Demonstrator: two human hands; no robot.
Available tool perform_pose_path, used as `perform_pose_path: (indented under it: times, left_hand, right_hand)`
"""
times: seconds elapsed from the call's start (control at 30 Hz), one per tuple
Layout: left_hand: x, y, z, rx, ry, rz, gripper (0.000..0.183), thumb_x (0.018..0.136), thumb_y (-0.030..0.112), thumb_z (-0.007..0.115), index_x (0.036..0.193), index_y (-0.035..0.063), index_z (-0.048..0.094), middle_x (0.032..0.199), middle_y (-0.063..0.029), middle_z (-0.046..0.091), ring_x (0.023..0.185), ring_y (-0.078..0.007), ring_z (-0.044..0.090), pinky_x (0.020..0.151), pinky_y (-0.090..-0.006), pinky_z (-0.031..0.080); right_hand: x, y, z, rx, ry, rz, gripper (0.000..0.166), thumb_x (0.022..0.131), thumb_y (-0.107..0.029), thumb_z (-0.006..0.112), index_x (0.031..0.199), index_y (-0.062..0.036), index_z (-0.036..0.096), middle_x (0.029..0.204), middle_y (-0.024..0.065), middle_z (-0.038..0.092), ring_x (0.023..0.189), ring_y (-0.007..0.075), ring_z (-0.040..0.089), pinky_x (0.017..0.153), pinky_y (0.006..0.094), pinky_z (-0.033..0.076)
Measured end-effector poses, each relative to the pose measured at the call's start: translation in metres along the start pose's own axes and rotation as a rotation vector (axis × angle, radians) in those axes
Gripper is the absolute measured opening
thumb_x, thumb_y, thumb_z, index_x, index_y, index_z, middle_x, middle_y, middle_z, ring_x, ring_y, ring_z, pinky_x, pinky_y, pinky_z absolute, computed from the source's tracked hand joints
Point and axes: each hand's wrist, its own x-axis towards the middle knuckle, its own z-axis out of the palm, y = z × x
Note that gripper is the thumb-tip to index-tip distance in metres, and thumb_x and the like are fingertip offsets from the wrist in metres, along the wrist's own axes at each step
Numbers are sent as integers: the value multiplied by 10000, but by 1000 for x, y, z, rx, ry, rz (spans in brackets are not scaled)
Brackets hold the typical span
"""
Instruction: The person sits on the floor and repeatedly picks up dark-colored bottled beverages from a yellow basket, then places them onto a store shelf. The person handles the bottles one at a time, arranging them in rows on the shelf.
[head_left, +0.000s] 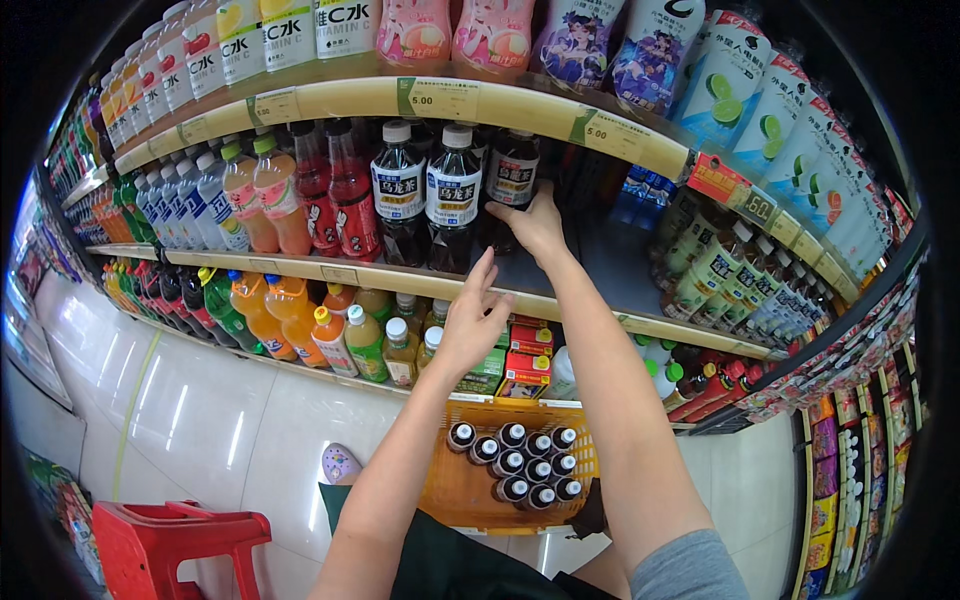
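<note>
My right hand (534, 223) is wrapped around a dark oolong tea bottle (513, 171) on the middle shelf, its thumb across the front below the label. The bottle stands upright, partly in shadow under the shelf above. To its left are two more oolong tea bottles with white caps, a nearer bottle (453, 184) and one beside it (399, 187). My left hand (474, 315) is in front of the shelf's front edge, fingers apart and holding nothing. Below my arms, a yellow plastic basket (457, 504) on the floor holds several dark bottles with white caps (511, 463).
Pink soda bottles (279, 199) and red bottles (349, 202) line the shelf leftward; green-labelled tea bottles (712, 262) stand right. The upper shelf's price rail (510, 101) overhangs my hands. Boxed drinks (526, 367) sit below. A red plastic stool (172, 532) is at lower left.
</note>
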Motion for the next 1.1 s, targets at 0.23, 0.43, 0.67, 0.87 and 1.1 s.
perform_pose_path:
  times: [0.23,0.43,0.67,0.87,1.1]
  left_hand:
    - [-16,-13,-2,145,-16,92,689,921,-16,537,1517,17,193,1539,-207,286,1425,-291,310,1111,-370,347]
    - [-55,-16,3,269,-113,11,511,876,72,565,1356,-49,437,1284,-263,566,1221,-347,554,1029,-390,444]
    - [-104,-45,14,862,-694,-359,473,846,142,591,1269,-58,529,1260,-286,558,1199,-397,525,1021,-439,427]
    - [-145,-90,18,974,-892,-274,414,860,165,569,1231,-18,552,1220,-246,567,1156,-399,542,998,-456,443]
    - [-164,-99,21,1007,-955,-375,425,878,169,556,1263,-10,534,1260,-236,547,1198,-391,519,1022,-456,429]
  right_hand:
    - [-58,-5,-14,24,59,-35,779,728,-334,808,1305,49,452,1232,262,594,1039,347,642,888,394,508]
    - [-168,3,-27,247,124,-185,327,862,-77,670,1146,15,537,1091,154,641,910,232,654,784,326,554]
    - [-301,128,-18,-208,-216,190,181,823,-41,645,981,39,612,963,214,659,900,389,647,786,422,521]
    - [-399,183,-2,-427,-397,360,166,753,-98,698,866,15,654,860,248,670,832,390,661,769,467,535]
    - [-438,194,11,-531,-458,401,258,747,-15,675,992,-19,591,1004,199,577,928,411,616,796,464,523]
